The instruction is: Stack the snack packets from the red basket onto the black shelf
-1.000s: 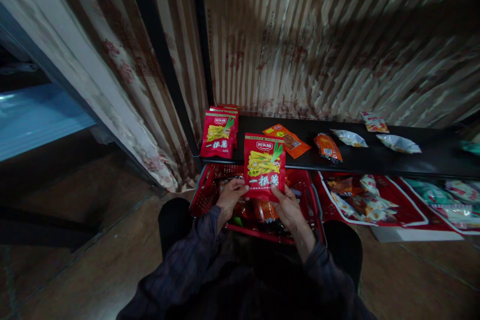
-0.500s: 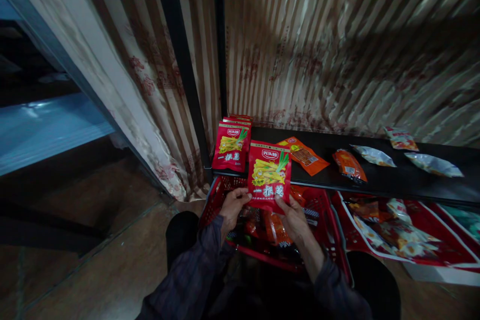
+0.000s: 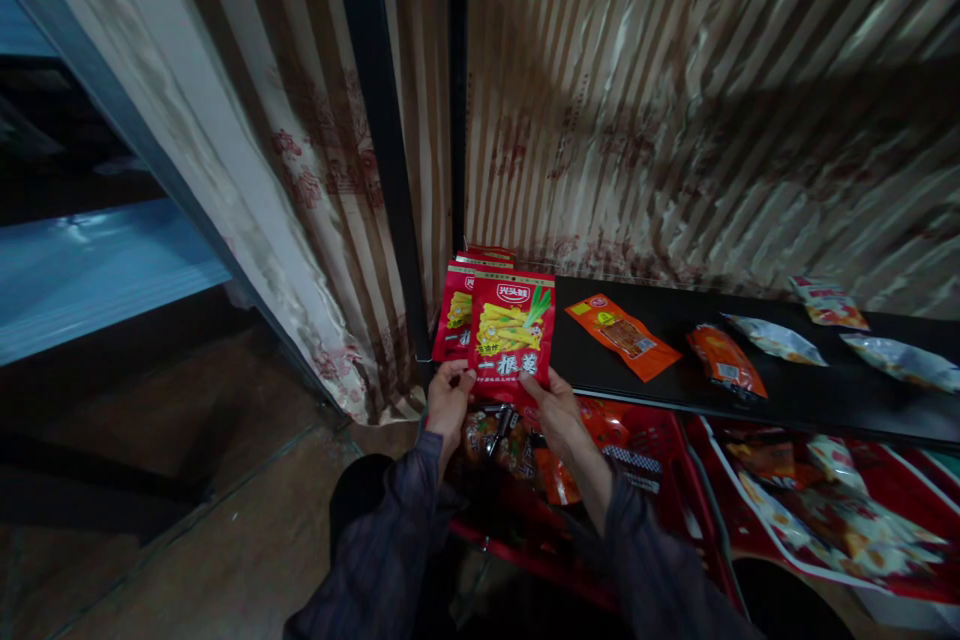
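Note:
A red snack packet (image 3: 513, 335) with yellow sticks and a green scallion printed on it is held upright between both hands. My left hand (image 3: 450, 398) pinches its lower left corner, and my right hand (image 3: 553, 408) grips the lower right edge with the thumb on the front. Just behind it, more red packets (image 3: 453, 312) of the same look stand at the left end of the black shelf (image 3: 585, 368); the held packet partly covers them. Whether it touches them I cannot tell. To the right, an orange packet (image 3: 624, 336) lies flat on the shelf.
Below my hands sits a red basket (image 3: 686, 480) of mixed snack packets. A second red basket (image 3: 795, 560) stands to its right. Another orange packet (image 3: 726, 360) and several whitish packets (image 3: 776, 338) lie along the shelf. A dark post (image 3: 382, 120) and a striped curtain (image 3: 645, 100) rise behind.
Both hands have carried the red packet left, from beside the standing packets to in front of them. The camera view has shifted slightly, and the flat orange packet is now uncovered.

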The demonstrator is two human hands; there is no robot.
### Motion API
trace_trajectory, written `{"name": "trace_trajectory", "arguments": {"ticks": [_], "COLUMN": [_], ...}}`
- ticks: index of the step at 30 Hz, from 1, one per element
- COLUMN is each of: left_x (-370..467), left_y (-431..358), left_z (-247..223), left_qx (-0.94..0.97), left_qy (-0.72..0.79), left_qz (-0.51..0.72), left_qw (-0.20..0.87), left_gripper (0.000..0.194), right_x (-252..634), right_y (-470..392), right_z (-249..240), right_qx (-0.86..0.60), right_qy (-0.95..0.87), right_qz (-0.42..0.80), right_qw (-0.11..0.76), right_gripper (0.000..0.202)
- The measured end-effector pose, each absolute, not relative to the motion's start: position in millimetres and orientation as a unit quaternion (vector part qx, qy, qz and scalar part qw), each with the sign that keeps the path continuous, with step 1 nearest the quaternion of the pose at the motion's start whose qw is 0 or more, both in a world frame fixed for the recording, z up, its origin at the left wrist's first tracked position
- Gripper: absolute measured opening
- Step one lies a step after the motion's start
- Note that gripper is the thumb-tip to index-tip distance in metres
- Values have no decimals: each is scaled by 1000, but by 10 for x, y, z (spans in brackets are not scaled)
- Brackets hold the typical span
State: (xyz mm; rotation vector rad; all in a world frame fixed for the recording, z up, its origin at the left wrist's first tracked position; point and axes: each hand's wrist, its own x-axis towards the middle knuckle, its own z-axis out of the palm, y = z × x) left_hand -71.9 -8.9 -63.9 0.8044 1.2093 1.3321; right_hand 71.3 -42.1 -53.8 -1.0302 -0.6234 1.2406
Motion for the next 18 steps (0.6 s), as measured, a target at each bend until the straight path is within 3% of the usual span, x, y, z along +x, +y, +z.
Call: {"name": "trace_trajectory", "arguments": {"ticks": [8, 18], "left_x": [-732, -614], "left_y": [93, 69], "left_z": [-679, -956], "left_qx": [453, 596], "left_qy": [571, 550], "left_qz": [593, 572], "left_qw": [342, 124], "left_gripper": [17, 32], "right_x": [557, 481], "right_y": [36, 197], "right_z": [-528, -608], "right_qx": [-441, -458], "right_qy": [-289, -300], "right_qz": [552, 538], "right_qw": [646, 641], "right_gripper": [48, 45]}}
